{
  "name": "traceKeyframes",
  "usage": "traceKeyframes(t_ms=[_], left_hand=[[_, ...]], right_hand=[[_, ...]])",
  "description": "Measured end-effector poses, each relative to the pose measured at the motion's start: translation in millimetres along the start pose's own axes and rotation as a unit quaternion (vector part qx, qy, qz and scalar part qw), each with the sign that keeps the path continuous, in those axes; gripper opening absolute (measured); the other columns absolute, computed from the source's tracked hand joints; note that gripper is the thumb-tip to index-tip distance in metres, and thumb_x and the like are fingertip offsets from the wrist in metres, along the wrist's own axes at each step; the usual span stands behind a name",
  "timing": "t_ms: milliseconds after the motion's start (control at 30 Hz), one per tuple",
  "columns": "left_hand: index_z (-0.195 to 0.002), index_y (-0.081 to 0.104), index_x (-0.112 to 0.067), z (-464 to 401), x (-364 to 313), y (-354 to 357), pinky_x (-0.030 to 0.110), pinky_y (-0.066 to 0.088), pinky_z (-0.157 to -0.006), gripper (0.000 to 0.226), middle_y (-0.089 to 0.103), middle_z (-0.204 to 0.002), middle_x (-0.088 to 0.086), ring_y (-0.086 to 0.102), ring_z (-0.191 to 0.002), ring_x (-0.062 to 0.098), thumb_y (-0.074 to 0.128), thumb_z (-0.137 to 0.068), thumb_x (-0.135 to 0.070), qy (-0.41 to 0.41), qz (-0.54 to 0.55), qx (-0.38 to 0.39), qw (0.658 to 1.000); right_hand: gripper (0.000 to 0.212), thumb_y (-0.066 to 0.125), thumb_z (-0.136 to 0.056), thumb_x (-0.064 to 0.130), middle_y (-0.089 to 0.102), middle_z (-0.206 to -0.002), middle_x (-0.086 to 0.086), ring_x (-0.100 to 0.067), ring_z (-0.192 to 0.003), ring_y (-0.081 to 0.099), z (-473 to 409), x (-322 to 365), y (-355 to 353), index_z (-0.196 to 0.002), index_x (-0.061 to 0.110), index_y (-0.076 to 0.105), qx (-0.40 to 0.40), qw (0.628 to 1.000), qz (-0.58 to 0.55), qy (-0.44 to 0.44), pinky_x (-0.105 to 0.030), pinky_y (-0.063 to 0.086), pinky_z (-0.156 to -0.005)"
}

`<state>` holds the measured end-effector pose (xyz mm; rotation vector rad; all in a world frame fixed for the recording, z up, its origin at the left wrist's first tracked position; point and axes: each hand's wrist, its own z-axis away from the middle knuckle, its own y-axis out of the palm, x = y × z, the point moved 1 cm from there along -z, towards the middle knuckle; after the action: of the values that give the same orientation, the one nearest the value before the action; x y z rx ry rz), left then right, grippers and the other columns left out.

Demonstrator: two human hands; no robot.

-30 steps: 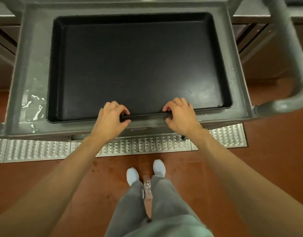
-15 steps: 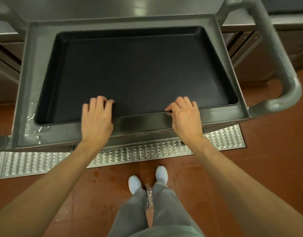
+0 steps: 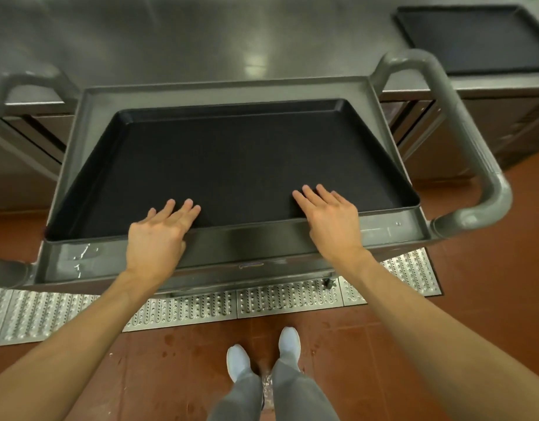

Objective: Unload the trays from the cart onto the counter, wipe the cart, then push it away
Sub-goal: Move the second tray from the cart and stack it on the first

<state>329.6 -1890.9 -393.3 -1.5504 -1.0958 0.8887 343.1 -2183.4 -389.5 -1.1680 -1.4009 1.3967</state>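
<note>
Left hand (image 3: 158, 238) and right hand (image 3: 330, 218) rest flat, fingers released, across black tray (image 3: 231, 168) rim (cart (image 3: 392, 230) label unreadable).

A black, shallow, empty tray (image 3: 231, 165) sits tilted on the grey cart (image 3: 79, 117), near edge raised off the cart top. A second black tray (image 3: 474, 38) lies flat on the steel surface (image 3: 201, 38), far right.

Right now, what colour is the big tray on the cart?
Black. The tray shows best in the head view, on the grey cart.
</note>
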Motion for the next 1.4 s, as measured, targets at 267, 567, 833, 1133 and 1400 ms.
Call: traceKeyframes(t_ms=[267,567,833,1133,1400], left_hand=[[-0.097,0.078,-0.006,-8.4,9.1,-42.9,0.045,0.06,-0.063,0.059,0.077,-0.097,0.01,0.074,-0.085,0.036,0.081,-0.044,0.02,0.028,0.017,-0.096,0.995],[-0.096,0.078,-0.005,-45.8,-14.1,-102.4,0.042,0.06,-0.061,0.04,0.077,-0.095,0.011,0.074,-0.086,0.036,0.081,-0.061,0.015,0.103,0.025,-0.225,0.969],[-0.095,0.078,-0.005,-101.3,-103.6,-146.3,0.042,0.06,-0.06,0.028,0.077,-0.099,0.01,0.073,-0.087,0.037,0.055,-0.081,0.002,0.212,0.066,-0.296,0.929],[-0.086,0.078,-0.005,-145.7,-303.3,-163.9,0.039,0.06,-0.054,0.023,0.078,-0.091,0.008,0.074,-0.081,0.036,0.062,-0.075,0.007,0.296,0.098,-0.339,0.888],[-0.092,0.078,-0.005,-189.2,-480.9,-148.2,0.041,0.062,-0.064,0.026,0.077,-0.097,0.009,0.074,-0.084,0.034,0.056,-0.081,0.0,0.325,0.128,-0.33,0.877]], right_hand=[[0.056,0.083,-0.064,-0.006,0.075,-0.116,-0.008,-0.035,-0.105,0.071,5.1,4.3,-43.0,-0.117,0.012,0.074,-0.113,0.993,-0.045,0.004,-0.048,0.058,-0.086],[0.047,0.08,-0.054,-0.011,0.079,-0.1,-0.006,-0.032,-0.086,0.076,24.4,-26.8,-106.4,-0.096,0.01,0.078,-0.281,0.959,-0.005,0.019,-0.038,0.06,-0.066],[0.046,0.084,-0.05,-0.006,0.079,-0.095,-0.004,-0.031,-0.079,0.076,81.5,-109.8,-159.1,-0.091,0.012,0.078,-0.339,0.936,0.046,0.084,-0.034,0.059,-0.06],[0.037,0.076,-0.056,-0.012,0.076,-0.08,-0.005,-0.032,-0.072,0.072,194.9,-268.3,-177.6,-0.083,0.013,0.075,-0.36,0.911,0.097,0.176,-0.035,0.055,-0.053],[0.032,0.079,-0.056,-0.012,0.075,-0.075,-0.005,-0.033,-0.067,0.071,272.9,-425.5,-187.1,-0.075,0.013,0.074,-0.357,0.902,0.132,0.205,-0.035,0.054,-0.051]])
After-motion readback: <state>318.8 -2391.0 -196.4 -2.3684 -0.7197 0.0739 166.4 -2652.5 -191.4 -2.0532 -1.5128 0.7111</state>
